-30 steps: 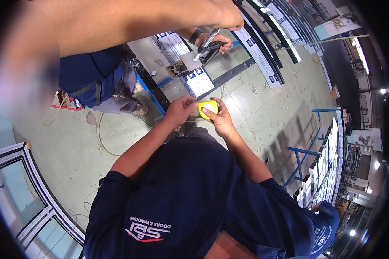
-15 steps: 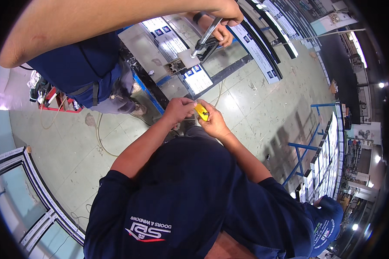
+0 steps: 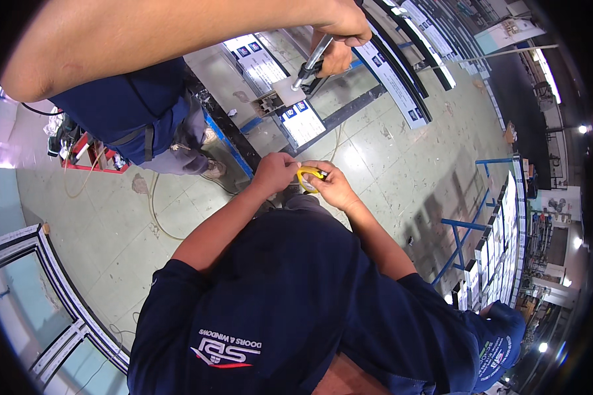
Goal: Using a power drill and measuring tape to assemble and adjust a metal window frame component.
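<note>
In front of my body my right hand (image 3: 335, 187) grips a small yellow tape measure (image 3: 301, 179); its curved yellow edge runs round a paler face. The fingers of my left hand (image 3: 274, 174) are pinched together at its left side, and what exactly they hold there is partly hidden. Ahead, a co-worker's hand (image 3: 344, 21) holds a silver rod-like tool (image 3: 316, 58) slanting down to a pale plate (image 3: 287, 91). That person's other hand (image 3: 337, 59) is beside the rod. Below the plate lies a white-filmed profile (image 3: 300, 124).
A dark workbench frame (image 3: 227, 131) with blue edges stands ahead. Long profiles (image 3: 392, 85) lie to its right. Blue stands (image 3: 464, 224) hold white pieces at the right. A framed window unit (image 3: 66, 309) is at lower left, a red tool tray (image 3: 89, 158) at far left. A hose (image 3: 153, 204) crosses the floor.
My hands have turned the tape measure, so its rounded face now shows. The co-worker's second hand has shifted slightly beside the rod.
</note>
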`<action>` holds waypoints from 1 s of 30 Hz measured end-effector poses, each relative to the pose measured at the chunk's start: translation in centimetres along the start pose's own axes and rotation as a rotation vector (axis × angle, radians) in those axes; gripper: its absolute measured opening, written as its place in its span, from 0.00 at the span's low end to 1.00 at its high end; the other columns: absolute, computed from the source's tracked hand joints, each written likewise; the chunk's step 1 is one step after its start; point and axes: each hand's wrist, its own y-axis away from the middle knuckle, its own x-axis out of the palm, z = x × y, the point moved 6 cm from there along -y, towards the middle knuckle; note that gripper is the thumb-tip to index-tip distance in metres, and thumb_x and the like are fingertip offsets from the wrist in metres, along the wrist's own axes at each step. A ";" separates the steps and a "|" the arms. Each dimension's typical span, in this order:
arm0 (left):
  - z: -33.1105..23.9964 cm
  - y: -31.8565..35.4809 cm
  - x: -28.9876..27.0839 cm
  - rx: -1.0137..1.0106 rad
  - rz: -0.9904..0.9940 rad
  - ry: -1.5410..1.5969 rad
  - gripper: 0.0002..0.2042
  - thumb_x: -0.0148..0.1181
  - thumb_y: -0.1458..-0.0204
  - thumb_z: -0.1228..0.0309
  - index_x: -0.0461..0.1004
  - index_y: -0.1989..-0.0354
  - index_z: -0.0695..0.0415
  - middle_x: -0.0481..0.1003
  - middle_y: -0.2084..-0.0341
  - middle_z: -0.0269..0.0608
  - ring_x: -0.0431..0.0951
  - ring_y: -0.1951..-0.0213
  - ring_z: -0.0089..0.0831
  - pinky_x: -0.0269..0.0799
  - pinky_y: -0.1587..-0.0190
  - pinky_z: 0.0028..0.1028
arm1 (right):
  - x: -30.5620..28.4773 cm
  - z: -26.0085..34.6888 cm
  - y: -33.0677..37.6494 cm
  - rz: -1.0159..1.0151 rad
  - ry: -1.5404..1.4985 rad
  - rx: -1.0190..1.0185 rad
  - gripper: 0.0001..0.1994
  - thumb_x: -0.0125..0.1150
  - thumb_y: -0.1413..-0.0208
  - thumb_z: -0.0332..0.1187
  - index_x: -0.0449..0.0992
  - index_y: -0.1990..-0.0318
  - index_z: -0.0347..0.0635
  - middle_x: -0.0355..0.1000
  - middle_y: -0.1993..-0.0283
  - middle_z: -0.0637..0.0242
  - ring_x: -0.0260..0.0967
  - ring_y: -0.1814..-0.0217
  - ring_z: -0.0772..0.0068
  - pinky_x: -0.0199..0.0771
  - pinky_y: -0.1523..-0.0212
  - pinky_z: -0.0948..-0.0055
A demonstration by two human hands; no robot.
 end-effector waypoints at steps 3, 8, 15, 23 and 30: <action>2.0 -0.2 0.8 -0.077 0.044 0.398 0.15 0.67 0.34 0.59 0.87 0.52 0.60 0.87 0.68 0.44 0.87 0.67 0.30 0.82 0.61 0.31 | 0.7 -1.1 -0.2 -0.088 -0.569 0.283 0.18 0.63 0.26 0.46 0.77 0.38 0.45 0.80 0.42 0.61 0.84 0.47 0.63 0.85 0.49 0.68; 0.5 1.2 1.0 -0.102 0.248 0.765 0.16 0.71 0.33 0.62 0.84 0.47 0.62 0.84 0.68 0.33 0.80 0.71 0.19 0.79 0.65 0.24 | 1.8 -2.6 0.0 -0.096 -0.959 0.460 0.18 0.58 0.24 0.50 0.76 0.39 0.50 0.81 0.47 0.65 0.84 0.52 0.66 0.84 0.58 0.69; 1.1 0.3 0.5 -0.196 0.357 0.635 0.10 0.69 0.32 0.63 0.84 0.52 0.57 0.83 0.69 0.32 0.79 0.70 0.18 0.74 0.66 0.22 | 3.2 -4.6 0.6 0.203 -0.892 0.569 0.25 0.64 0.30 0.58 0.76 0.40 0.50 0.79 0.47 0.65 0.81 0.56 0.65 0.79 0.61 0.69; 3.6 -4.6 -2.6 -0.199 0.027 0.705 0.15 0.66 0.30 0.58 0.83 0.56 0.60 0.83 0.71 0.34 0.79 0.73 0.21 0.77 0.67 0.26 | 0.2 -5.7 2.2 0.054 -0.376 0.573 0.21 0.68 0.35 0.47 0.84 0.43 0.41 0.80 0.51 0.62 0.78 0.57 0.66 0.80 0.53 0.65; 2.5 -4.6 -1.0 -0.152 -0.136 0.769 0.16 0.73 0.35 0.56 0.82 0.56 0.58 0.82 0.72 0.32 0.79 0.72 0.19 0.76 0.68 0.23 | -1.1 -5.9 -1.8 -0.187 -0.047 0.426 0.25 0.62 0.28 0.54 0.89 0.57 0.38 0.85 0.62 0.63 0.79 0.60 0.70 0.78 0.53 0.69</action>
